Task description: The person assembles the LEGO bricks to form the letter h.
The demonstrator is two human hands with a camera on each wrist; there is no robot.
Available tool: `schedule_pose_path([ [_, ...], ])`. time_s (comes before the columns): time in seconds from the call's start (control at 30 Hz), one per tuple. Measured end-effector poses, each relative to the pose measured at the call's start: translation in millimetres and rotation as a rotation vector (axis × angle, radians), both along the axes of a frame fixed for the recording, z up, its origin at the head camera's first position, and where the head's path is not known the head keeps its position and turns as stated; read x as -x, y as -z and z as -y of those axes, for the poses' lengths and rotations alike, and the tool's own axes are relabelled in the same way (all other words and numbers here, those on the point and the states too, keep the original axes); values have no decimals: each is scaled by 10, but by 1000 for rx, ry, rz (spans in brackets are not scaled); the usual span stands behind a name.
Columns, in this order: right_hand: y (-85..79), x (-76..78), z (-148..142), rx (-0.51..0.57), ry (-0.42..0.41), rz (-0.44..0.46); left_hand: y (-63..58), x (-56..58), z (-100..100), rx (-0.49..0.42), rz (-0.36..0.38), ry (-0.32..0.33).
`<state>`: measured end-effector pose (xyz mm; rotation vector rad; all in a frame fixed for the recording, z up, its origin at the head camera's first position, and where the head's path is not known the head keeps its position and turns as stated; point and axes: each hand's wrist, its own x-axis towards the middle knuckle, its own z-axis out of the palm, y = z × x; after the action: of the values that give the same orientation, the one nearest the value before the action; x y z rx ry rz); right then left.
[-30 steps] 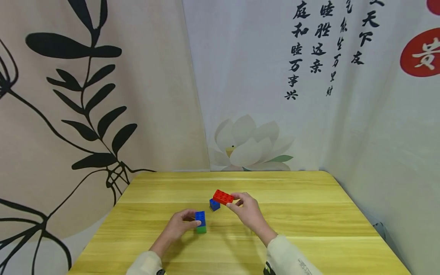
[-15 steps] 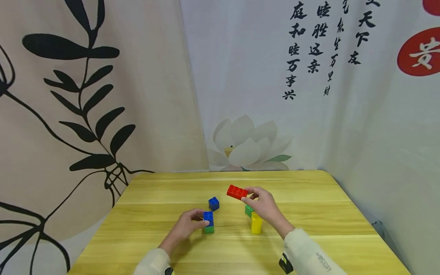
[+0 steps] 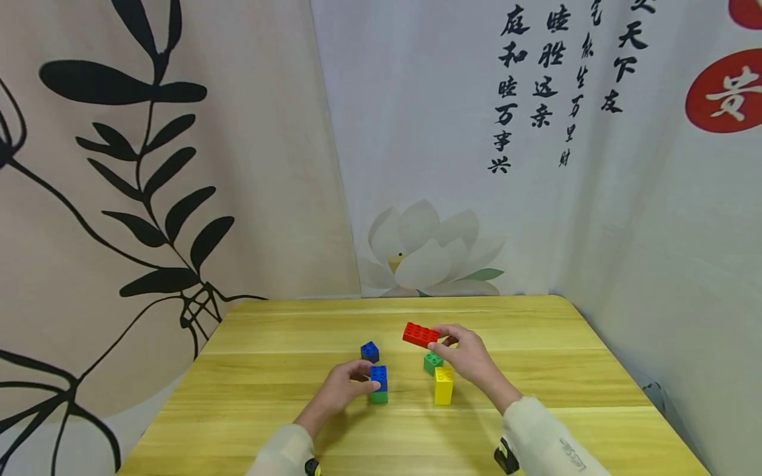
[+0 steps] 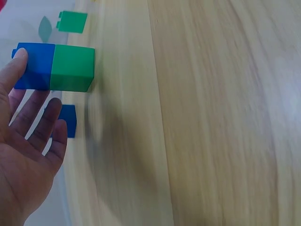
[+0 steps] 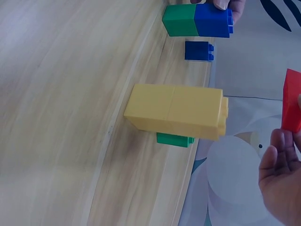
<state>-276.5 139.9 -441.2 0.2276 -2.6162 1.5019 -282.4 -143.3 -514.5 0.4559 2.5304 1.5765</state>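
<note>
My left hand (image 3: 345, 387) pinches a blue toy brick (image 3: 378, 377) joined on top of a green brick (image 3: 379, 398), thumb on the blue one. In the left wrist view the blue and green pair (image 4: 54, 67) sits at the fingertips. My right hand (image 3: 467, 354) grips a long red brick (image 3: 420, 334) by its right end, raised above the table. Below that hand stands a tall yellow stack (image 3: 443, 387), two bricks high in the right wrist view. A small green brick (image 3: 432, 362) lies just behind it.
A dark blue brick (image 3: 370, 352) lies on the wooden table (image 3: 268, 377) beyond my left hand. Behind the table's far edge hangs a printed curtain (image 3: 417, 165) with a plant, a lotus and lettering.
My right hand has moved right with the red brick, uncovering the yellow stack and the small green brick. My left hand has shifted right with the blue and green pair.
</note>
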Motion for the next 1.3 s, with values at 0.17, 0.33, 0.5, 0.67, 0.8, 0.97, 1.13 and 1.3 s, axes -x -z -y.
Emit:
schedule_pose_path([
  [0.17,2,-20,-50,-8,-3,-4,15,14,-110,3,4,18],
  [0.33,11,-14,-99,-20,-9,5,10,25,-229,3,25,16],
  [0.5,9,-11,-137,-37,-8,15,4,13,-335,9,24,16],
  [0.67,25,-20,-172,-48,-8,31,25,1,-422,2,36,16],
  [0.8,47,-16,-203,-57,-11,43,36,12,-488,-1,55,13],
  [0.97,63,-31,-248,-49,-24,59,33,16,-582,-2,58,23],
  [1.13,80,-41,-285,-33,-51,83,14,7,-661,5,60,11],
  [1.3,102,-34,-323,-35,-90,91,7,3,-722,7,63,0],
])
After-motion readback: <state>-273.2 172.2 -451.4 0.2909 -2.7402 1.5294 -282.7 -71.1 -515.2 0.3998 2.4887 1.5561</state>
